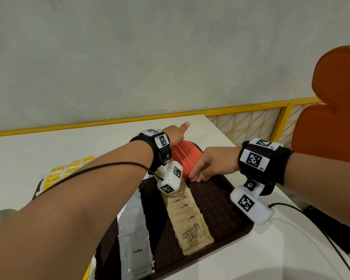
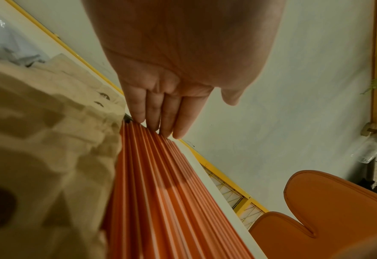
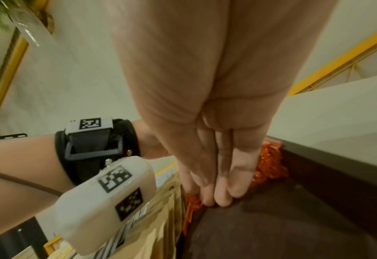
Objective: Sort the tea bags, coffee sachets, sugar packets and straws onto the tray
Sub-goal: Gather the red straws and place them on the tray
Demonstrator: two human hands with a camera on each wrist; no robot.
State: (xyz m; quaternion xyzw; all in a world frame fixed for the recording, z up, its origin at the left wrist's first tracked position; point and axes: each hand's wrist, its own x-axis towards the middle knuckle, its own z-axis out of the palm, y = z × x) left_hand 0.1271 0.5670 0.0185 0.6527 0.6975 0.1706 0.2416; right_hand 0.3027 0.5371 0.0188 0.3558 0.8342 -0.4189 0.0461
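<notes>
A bundle of orange straws lies at the far end of a dark brown tray, squared between two hands. The left hand has straight fingers with their tips pressing on the far ends of the straws; it grips nothing. The right hand also has straight, closed-together fingers, tips touching the near ends of the straws and the tray floor; it too grips nothing. Just beside the straws, a row of overlapping brown sugar packets runs toward the viewer down the tray's middle. To the left of that runs a row of silver coffee sachets, the nearest labelled "Coffee". The right-hand strip of the tray is bare. Yellow tea bags lie off the tray on the white table, to the left. So three groups look placed, and the tea bags appear left to sort. An orange chair stands to the right.
</notes>
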